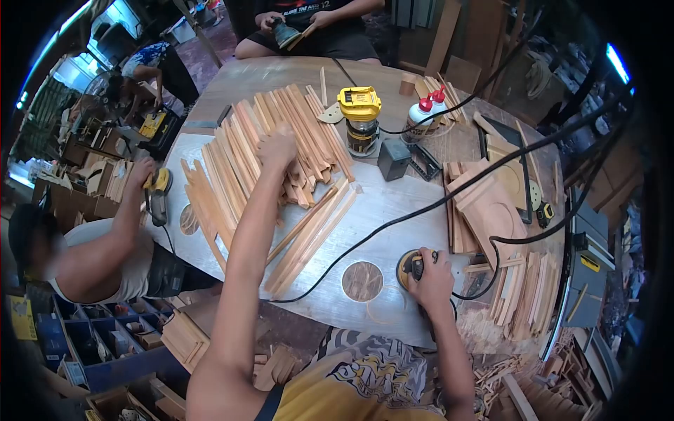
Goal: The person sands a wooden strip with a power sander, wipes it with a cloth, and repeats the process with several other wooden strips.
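My left arm reaches over the metal-topped table [414, 193], and my left hand [277, 147] rests on a big pile of thin wooden strips [239, 151], its fingers blurred against them. At the right, my right hand [432, 278] is wrapped round a round yellow and black sander [407, 270], which sits on the tabletop. Beside the sander is a round wooden inset [362, 281]. Several more strips [309, 242] lie slanted between the pile and the inset.
A yellow-topped tool [359, 105], red-capped bottles [420, 116] and a dark box [394, 158] stand behind. A black cable [393, 221] crosses the table. Strips [526, 295] lie right. A person at left holds a sander [160, 196]; another sits across, holding an object [284, 33].
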Tool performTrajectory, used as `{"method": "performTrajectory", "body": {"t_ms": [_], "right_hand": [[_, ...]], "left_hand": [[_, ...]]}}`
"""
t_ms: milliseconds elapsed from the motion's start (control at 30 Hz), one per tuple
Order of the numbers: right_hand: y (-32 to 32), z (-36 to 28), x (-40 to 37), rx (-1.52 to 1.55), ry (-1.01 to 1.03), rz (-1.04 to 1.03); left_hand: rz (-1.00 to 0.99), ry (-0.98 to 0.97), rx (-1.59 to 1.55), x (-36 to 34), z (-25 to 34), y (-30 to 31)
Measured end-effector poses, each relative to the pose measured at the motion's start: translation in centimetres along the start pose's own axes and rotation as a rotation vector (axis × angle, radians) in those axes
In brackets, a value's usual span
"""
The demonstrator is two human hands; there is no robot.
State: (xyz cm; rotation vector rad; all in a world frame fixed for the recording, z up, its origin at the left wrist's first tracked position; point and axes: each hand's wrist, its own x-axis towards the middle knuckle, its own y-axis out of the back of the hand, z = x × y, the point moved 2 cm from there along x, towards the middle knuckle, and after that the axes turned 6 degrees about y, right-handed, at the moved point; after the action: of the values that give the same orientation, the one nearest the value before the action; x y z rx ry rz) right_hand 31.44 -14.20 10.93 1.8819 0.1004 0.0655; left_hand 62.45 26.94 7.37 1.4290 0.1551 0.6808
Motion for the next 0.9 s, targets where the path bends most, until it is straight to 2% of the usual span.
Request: {"method": "performTrajectory", "body": {"t_ms": [67, 100, 167, 267, 367, 400, 433, 500, 567, 633, 667, 700, 767, 833, 900], "right_hand": [[-0.1, -0.7, 0.0, 0.0, -0.02, 0.007], [-0.1, -0.7, 0.1, 0.003, -0.037, 0.015], [-0.6, -0.8, -0.1, 0.0, -0.05, 0.026], [-0.8, -1.0, -0.1, 0.014, -0.06, 0.053], [-0.7, -1.1, -0.4, 0.01, -0.048, 0.058], [-0.9, -0.9, -0.4, 0.015, -0.045, 0.04], [-0.9, -0.9, -0.2, 0.018, -0.041, 0.023], [-0.5, -0.8, -0.4, 0.007, -0.053, 0.033], [-0.5, -0.7, -0.5, 0.015, -0.052, 0.011], [-0.3, -0.4, -0.6, 0.034, -0.061, 0.003], [-0.1, -0.2, -0.8, 0.033, -0.045, 0.029], [-0.1, -0.1, -0.9, 0.033, -0.023, 0.05], [-0.3, 0.3, -0.8, 0.047, -0.009, 0.058], [-0.3, 0.9, -0.8, 0.059, 0.003, 0.064], [-0.1, 1.6, -0.7, 0.054, 0.036, 0.049]], "left_hand": [[-0.455, 0.036, 0.185, 0.5, 2.4, -0.2], [-0.454, 0.034, 0.175, 1.2, 3.1, 0.6], [-0.653, -0.056, 0.2, 2.0, 3.3, 1.4], [-0.721, 0.001, 0.124, 3.9, 1.7, 0.0], [-0.738, 0.031, 0.172, 4.1, 1.5, 0.5], [-0.567, 0.007, 0.156, 4.9, 0.7, -3.1], [-0.554, -0.004, 0.147, 4.5, 1.7, -1.9], [-0.47, 0.094, 0.203, 2.8, 3.1, -0.1], [-0.481, 0.087, 0.225, 3.3, 3.3, 1.2], [-0.457, 0.044, 0.192, 5.1, 2.1, 1.0], [-0.512, -0.082, 0.213, 6.1, 1.4, 2.1], [-0.569, -0.202, 0.236, 6.6, 0.4, 3.9], [-0.419, -0.116, 0.13, 5.3, -1.4, 10.1], [-0.307, -0.199, 0.128, 4.8, -5.5, 12.9], [-0.234, -0.293, -0.121, -4.3, -7.6, 22.8]]}}
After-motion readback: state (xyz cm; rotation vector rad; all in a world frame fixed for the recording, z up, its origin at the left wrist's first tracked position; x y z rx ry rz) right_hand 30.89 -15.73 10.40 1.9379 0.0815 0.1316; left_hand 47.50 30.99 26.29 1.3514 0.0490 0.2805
